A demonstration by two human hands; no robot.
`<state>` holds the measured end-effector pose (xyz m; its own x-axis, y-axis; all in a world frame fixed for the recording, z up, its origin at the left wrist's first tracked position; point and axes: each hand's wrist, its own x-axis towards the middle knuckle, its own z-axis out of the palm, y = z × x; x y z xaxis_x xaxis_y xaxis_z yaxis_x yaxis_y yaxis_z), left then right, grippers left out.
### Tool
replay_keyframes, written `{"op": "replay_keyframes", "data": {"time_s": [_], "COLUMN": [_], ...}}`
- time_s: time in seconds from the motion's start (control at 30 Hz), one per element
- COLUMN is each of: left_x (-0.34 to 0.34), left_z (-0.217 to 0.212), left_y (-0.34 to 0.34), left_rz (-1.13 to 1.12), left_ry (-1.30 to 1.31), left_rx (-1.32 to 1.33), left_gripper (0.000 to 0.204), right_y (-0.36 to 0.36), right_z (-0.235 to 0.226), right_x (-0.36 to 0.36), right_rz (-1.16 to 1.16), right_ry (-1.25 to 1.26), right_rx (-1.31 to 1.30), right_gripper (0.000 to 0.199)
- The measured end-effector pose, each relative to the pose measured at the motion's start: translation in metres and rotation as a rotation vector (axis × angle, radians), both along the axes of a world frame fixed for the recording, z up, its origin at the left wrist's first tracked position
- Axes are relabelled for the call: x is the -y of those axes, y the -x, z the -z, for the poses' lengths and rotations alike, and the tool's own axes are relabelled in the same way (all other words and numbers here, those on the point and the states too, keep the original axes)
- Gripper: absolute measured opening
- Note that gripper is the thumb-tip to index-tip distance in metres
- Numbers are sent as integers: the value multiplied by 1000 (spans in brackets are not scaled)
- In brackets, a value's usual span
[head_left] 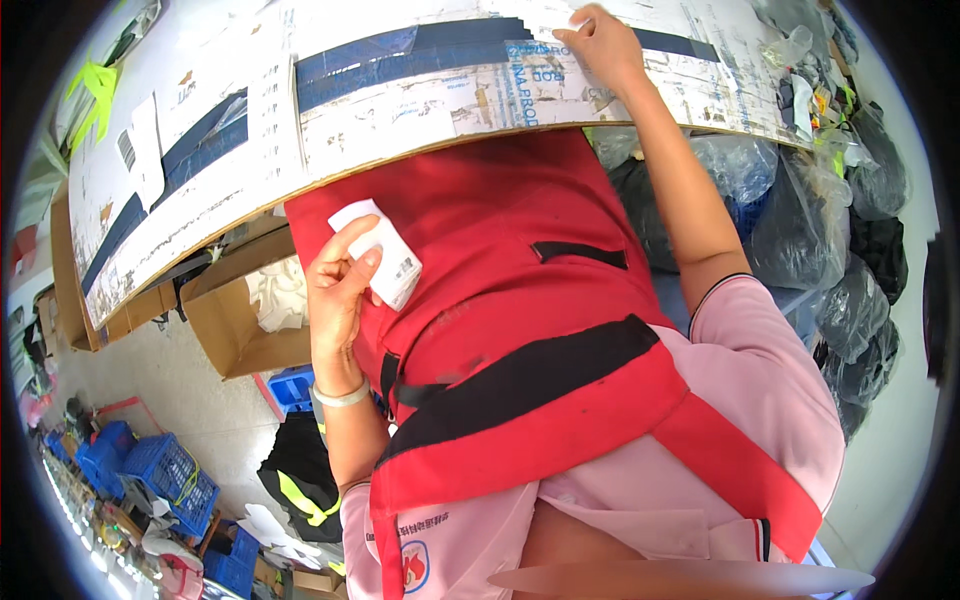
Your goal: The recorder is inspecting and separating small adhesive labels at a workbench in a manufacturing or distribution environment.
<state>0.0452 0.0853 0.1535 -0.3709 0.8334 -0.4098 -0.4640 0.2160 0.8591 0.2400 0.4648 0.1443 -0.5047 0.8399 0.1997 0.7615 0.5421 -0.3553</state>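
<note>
My left hand [340, 285] is closed on a small stack of white labels [388, 262] with dark print near one corner, held in front of my red apron [480, 230]. The thumb lies on the near face and the index finger bends over the top. Above the table, my right hand [608, 50] has curled fingers, with thumb and index finger drawn near each other. Whatever they pinch, if anything, is too small to make out. Dark blue tape strips [400, 65] run along the worn white tabletop [400, 125] beside that hand.
A white slip [146, 150] lies at the table's left. Below it stands an open cardboard box [230, 320] with white material inside. Blue crates [170, 480] stand on the floor at lower left. Filled plastic bags [800, 220] crowd the right, and small scraps [805, 95] lie at the table's right end.
</note>
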Motion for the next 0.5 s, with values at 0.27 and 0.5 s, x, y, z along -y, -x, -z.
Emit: {"op": "replay_keyframes", "data": {"time_s": [0.27, 0.5], "left_x": [-8, -14], "left_z": [-7, -4], "left_y": [-7, -7], "left_rz": [-60, -95], "left_ry": [86, -86], "left_rx": [-127, -55], "left_gripper": [21, 22], "right_y": [46, 61], "right_z": [-45, -22], "right_x": [153, 199], "right_rz": [-542, -623], "right_ry": [964, 1413], "right_rx": [-264, -266], "right_gripper": [21, 21]}}
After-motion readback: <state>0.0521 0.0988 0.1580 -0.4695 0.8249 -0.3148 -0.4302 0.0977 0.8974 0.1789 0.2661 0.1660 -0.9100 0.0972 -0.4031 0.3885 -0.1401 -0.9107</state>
